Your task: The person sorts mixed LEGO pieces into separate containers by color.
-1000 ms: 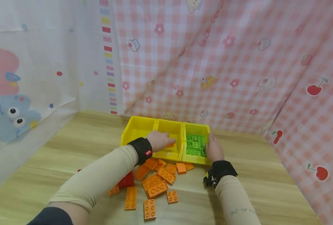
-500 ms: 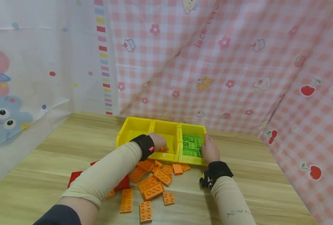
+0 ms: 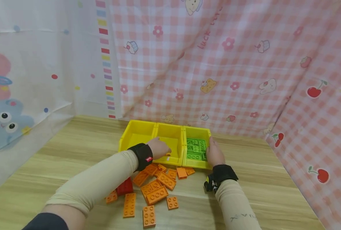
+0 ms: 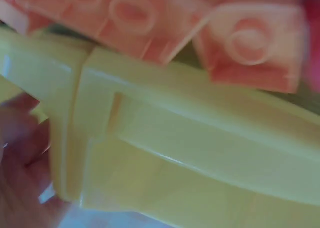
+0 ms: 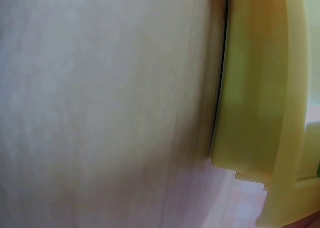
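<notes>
A yellow three-part bin [image 3: 176,127] stands against the back cloth. Inside its middle compartment, my left hand [image 3: 159,148] pinches a small orange toy brick [image 3: 168,154], mostly hidden under the fingers. The left wrist view catches that hand [image 4: 22,173] at its left edge, beyond the bin's front wall [image 4: 165,133]. My right hand [image 3: 215,154] grips the bin's right side wall. Green toy bricks [image 3: 195,148] lie packed in the right compartment. In the right wrist view the bin's yellow wall [image 5: 255,87] shows, with the hand nearly out of sight.
Several loose orange bricks [image 3: 156,194] lie on the wooden table [image 3: 274,191] in front of the bin. A red brick [image 3: 125,186] lies left of them, partly behind the left forearm. Checked cloth [image 3: 231,64] hangs behind and at the right.
My left hand has lowered the small orange brick toward the front of the middle compartment, and the forearm has shifted slightly left. The right hand keeps its place on the bin.
</notes>
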A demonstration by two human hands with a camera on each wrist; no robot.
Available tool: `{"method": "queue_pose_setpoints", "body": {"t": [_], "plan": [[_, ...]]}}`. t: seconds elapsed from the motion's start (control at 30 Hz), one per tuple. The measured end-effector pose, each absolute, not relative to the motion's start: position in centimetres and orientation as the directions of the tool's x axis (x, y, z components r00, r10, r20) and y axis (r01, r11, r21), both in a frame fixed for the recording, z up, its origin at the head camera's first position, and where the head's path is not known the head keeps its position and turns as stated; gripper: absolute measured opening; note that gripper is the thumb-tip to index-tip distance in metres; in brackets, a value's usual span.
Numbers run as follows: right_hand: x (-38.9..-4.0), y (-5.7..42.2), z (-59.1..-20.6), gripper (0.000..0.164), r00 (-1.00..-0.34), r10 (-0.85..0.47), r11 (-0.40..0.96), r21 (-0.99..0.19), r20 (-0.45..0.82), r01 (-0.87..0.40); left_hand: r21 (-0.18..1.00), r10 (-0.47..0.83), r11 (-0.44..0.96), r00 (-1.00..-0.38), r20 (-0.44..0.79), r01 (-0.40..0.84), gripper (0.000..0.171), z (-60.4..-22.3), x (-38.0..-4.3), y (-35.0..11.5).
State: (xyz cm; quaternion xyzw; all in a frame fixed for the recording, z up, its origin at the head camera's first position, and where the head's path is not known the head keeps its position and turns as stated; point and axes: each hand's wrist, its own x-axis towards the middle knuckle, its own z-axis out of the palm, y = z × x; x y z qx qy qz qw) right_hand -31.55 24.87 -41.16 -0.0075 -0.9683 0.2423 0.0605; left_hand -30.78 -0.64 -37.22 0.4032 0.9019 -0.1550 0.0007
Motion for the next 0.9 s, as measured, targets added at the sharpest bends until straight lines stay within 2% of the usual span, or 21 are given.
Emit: {"method": "queue_pose_setpoints", "body": {"t": [0.2,0.3,0.47,0.63,0.9], "plan": [[-31.6,24.9,-41.5,0.052,-0.989,0.016,0.885,-0.462,0.148,-0.054,-0.415,0.884,0.441,-0.465,0.048,0.796,0.017,-36.3,-27.6,-4.1],[-31.6,25.0,-41.4,0.052,-0.988,0.011,0.886,-0.459,0.157,-0.063,-0.414,0.907,0.402,-0.417,0.059,0.817,0.006,-36.5,-26.2,-6.4],[-31.8,25.2,-41.5,0.052,-0.987,0.016,0.893,-0.447,0.157,-0.056,-0.414,0.896,0.425,-0.439,0.066,0.805,0.003,-38.0,-25.2,-9.2],[-31.7,25.1,-41.6,0.051,-0.987,0.029,0.897,-0.440,0.161,-0.045,-0.402,0.877,0.463,-0.475,0.074,0.790,0.006,-39.6,-25.4,-9.6],[-31.6,25.0,-41.3,0.052,-0.986,0.028,0.894,-0.446,0.162,-0.047,-0.385,0.884,0.448,-0.464,0.056,0.807,0.010,-38.7,-25.0,-8.7]]}}
